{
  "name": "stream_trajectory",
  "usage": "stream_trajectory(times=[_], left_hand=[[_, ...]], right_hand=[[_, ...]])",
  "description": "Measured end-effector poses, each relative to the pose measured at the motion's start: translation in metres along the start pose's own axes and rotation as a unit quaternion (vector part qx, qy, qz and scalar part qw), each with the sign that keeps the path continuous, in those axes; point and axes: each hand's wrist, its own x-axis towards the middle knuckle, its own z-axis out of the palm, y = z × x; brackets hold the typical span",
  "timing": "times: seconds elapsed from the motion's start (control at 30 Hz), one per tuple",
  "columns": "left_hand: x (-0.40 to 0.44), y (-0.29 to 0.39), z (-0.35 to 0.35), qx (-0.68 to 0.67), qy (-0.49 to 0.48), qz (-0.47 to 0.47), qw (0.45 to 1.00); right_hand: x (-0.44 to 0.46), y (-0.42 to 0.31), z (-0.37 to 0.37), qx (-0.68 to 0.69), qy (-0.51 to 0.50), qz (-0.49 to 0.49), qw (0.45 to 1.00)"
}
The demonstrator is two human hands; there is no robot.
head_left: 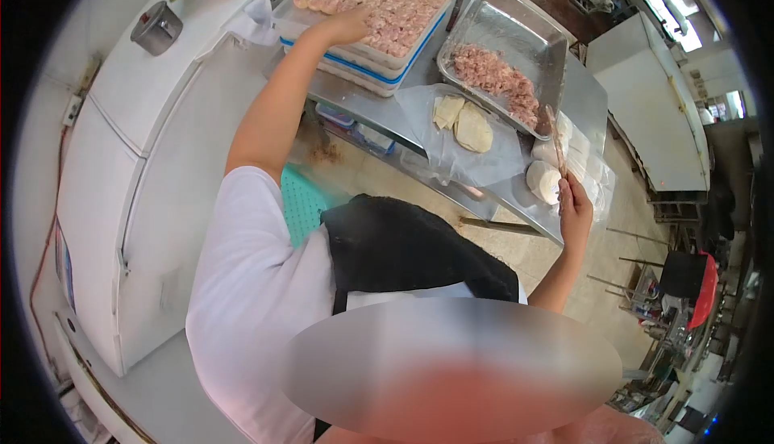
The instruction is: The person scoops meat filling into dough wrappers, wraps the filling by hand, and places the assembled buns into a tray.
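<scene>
My left hand [351, 26] reaches over a wide tray packed with rows of meat dumplings [395, 0]. Its fingers are bent down against them, and whatever they may pinch is hidden. In my right hand [575, 200] is a narrow wooden spatula [559, 141], held upright by its lower end. The spatula's far tip is by the corner of a metal pan [516, 16]. Pinkish ground meat [496, 77] lies along the near side of that pan. Between my hands, pale round dough wrappers [472, 129] rest on a clear plastic sheet [439, 154].
Wrapped stacks of white wrappers [543, 181] stand beside my right hand at the table edge. Under the dumpling tray is a blue-rimmed container [387, 81]. A white freezer [161, 162] is close on the left, with a metal cup [157, 29] on top.
</scene>
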Motion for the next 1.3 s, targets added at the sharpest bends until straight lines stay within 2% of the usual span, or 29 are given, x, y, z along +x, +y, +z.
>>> stream_trajectory(times=[0.07, 0.17, 0.27, 0.37, 0.43, 0.47, 0.53, 0.63, 0.7, 0.77, 0.8, 0.83, 0.93, 1.03, 1.13, 1.27, 1.3], left_hand=[[-0.013, 0.011, 0.002, -0.004, 0.026, 0.018, 0.999], [-0.031, 0.035, 0.000, 0.008, 0.030, -0.060, 0.998], [-0.058, 0.075, 0.008, -0.021, 0.184, 0.021, 0.982], [-0.077, 0.114, 0.040, -0.133, 0.300, 0.109, 0.938], [-0.095, 0.144, 0.055, -0.149, 0.355, 0.098, 0.918], [-0.103, 0.157, 0.061, -0.157, 0.383, 0.092, 0.906], [-0.121, 0.162, 0.087, -0.189, 0.390, -0.008, 0.901], [-0.151, 0.165, 0.117, -0.265, 0.407, -0.140, 0.863], [-0.178, 0.158, 0.139, -0.247, 0.429, -0.187, 0.849], [-0.208, 0.145, 0.163, -0.122, 0.469, -0.184, 0.855], [-0.225, 0.150, 0.167, -0.144, 0.466, -0.225, 0.844], [-0.240, 0.155, 0.171, -0.166, 0.461, -0.264, 0.831], [-0.271, 0.160, 0.181, -0.246, 0.483, -0.317, 0.778], [-0.291, 0.154, 0.181, -0.203, 0.490, -0.291, 0.796], [-0.299, 0.149, 0.179, -0.214, 0.514, -0.264, 0.788], [-0.323, 0.155, 0.166, -0.245, 0.501, -0.219, 0.800], [-0.335, 0.149, 0.171, -0.312, 0.487, -0.230, 0.783]], right_hand=[[0.012, 0.006, 0.000, -0.013, -0.018, -0.026, 0.999], [0.037, 0.010, 0.003, -0.042, -0.053, -0.103, 0.992], [0.057, -0.018, 0.006, -0.053, -0.098, -0.135, 0.985], [0.080, -0.029, 0.006, -0.056, -0.135, -0.126, 0.981], [0.095, -0.032, 0.006, -0.081, -0.159, -0.109, 0.978], [0.105, -0.027, 0.006, -0.089, -0.160, -0.147, 0.972], [0.122, -0.014, 0.005, -0.105, -0.160, -0.225, 0.955], [0.157, 0.000, -0.001, -0.245, -0.160, -0.288, 0.912], [0.180, 0.014, 0.006, -0.281, -0.162, -0.324, 0.889], [0.195, 0.014, 0.016, -0.286, -0.191, -0.303, 0.889], [0.200, 0.015, 0.021, -0.288, -0.206, -0.289, 0.889], [0.206, 0.019, 0.030, -0.256, -0.187, -0.341, 0.885], [0.206, 0.011, 0.048, -0.138, -0.152, -0.369, 0.906], [0.183, -0.008, 0.061, -0.075, -0.167, -0.295, 0.938], [0.153, -0.027, 0.066, -0.044, -0.220, -0.231, 0.947], [0.112, -0.042, 0.074, 0.005, -0.225, -0.264, 0.938], [0.096, -0.047, 0.076, 0.013, -0.224, -0.253, 0.941]])
